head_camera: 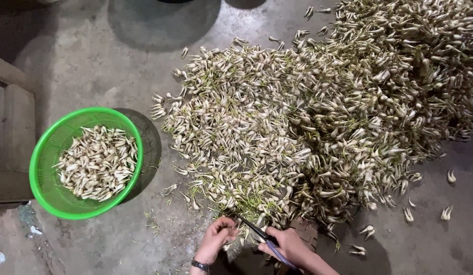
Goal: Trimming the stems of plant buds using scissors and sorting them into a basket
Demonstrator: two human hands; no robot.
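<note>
You are crouching over a concrete floor [93, 66], your right hand [290, 247] clenching its fingers around dark scissors [257, 233] with purple handles. Your left hand [218, 237], wearing a wristwatch [200, 265], is pinching a pale bulb at the near edge of a huge bulb heap [323, 112]. A green basket [45, 153] of trimmed bulbs is sitting well to your left.
</note>
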